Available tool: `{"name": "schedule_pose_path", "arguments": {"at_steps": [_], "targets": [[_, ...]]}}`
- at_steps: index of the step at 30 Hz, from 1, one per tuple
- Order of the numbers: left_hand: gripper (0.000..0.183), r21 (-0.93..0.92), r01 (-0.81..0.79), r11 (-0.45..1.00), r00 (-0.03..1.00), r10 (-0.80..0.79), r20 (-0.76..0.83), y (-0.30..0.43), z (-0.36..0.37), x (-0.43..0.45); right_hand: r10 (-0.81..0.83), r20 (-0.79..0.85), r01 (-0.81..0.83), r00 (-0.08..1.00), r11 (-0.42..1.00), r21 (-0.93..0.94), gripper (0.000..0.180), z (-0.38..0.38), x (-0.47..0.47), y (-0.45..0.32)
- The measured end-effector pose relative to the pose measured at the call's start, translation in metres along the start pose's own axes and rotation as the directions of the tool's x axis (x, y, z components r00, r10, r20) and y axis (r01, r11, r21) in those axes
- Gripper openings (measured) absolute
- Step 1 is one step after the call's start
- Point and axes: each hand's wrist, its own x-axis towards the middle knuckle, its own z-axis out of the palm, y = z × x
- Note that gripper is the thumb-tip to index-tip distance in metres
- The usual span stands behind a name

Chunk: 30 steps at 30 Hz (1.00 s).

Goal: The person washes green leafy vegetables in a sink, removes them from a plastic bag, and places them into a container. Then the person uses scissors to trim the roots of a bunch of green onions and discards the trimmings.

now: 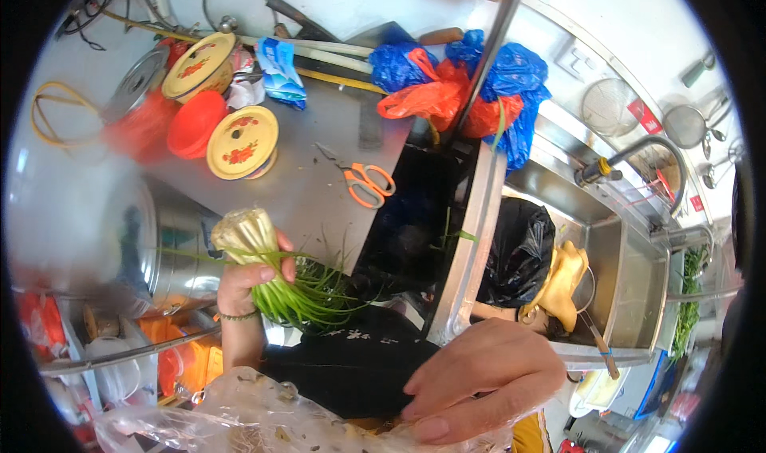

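Note:
My left hand [254, 273] is closed around a bunch of thin green stalks [299, 309], with pale root ends up and green leaves hanging down. A bracelet circles that wrist. Low in the view, my right hand [488, 381] has its fingers curled over a crumpled clear plastic bag [257, 417] with dark bits on it. Whether those fingers pinch the film is hidden. Beyond the bunch, orange-and-grey scissors [370, 185] lie on the metal worktop [323, 225]. Nearby stands a yellow lidded enamel pot [242, 143] with red flowers.
Behind the pot are a red bowl [196, 124], another yellow pot [200, 67] and a blue packet [281, 73]. Blue plastic bags [514, 73] and red ones [446, 97] crowd the back. At right, a metal sink [637, 291] holds a black bag [517, 252] under a curved faucet [643, 144].

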Motion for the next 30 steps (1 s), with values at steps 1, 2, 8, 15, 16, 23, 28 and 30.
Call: {"name": "schedule_pose_path", "arguments": {"at_steps": [1,2,8,15,16,23,28,30], "targets": [[0.047,-0.012,0.005,1.000,1.000,-0.005,-0.001,-0.001,-0.003,-0.002,0.003,-0.008,-0.003,1.000,1.000,0.002,0.024,0.004,0.000,0.003],[0.047,-0.053,0.017,0.998,1.000,-0.017,0.011,-0.002,-0.006,-0.003,0.019,-0.022,-0.019,1.000,1.000,0.011,0.024,0.007,0.002,0.003],[0.045,-0.005,0.009,1.000,0.996,-0.009,-0.092,0.000,0.006,-0.004,0.184,-0.169,-0.173,0.968,0.982,0.082,0.026,0.020,-0.005,-0.005],[0.049,0.061,0.144,0.988,0.990,-0.144,-0.005,0.012,-0.013,-0.010,0.174,0.055,-0.179,0.983,0.978,0.104,0.042,0.006,-0.004,0.026],[0.047,0.017,0.140,0.990,0.989,-0.140,0.039,0.012,-0.020,-0.013,0.143,0.126,-0.157,0.982,0.981,0.111,0.046,0.001,-0.002,0.036],[0.043,-0.058,-0.052,0.997,0.977,0.039,-0.212,-0.004,-0.039,-0.020,0.588,-0.380,-0.504,0.714,0.808,0.304,0.044,0.007,0.001,0.155],[0.042,-0.018,-0.058,0.998,0.975,0.053,-0.214,0.001,-0.049,-0.032,0.759,-0.354,-0.582,0.546,0.648,0.492,0.052,0.002,0.005,0.275],[0.043,0.024,-0.066,0.998,0.968,0.070,-0.243,0.001,-0.052,-0.036,0.822,-0.326,-0.683,0.468,0.570,0.457,0.062,0.007,0.013,0.296]]}}
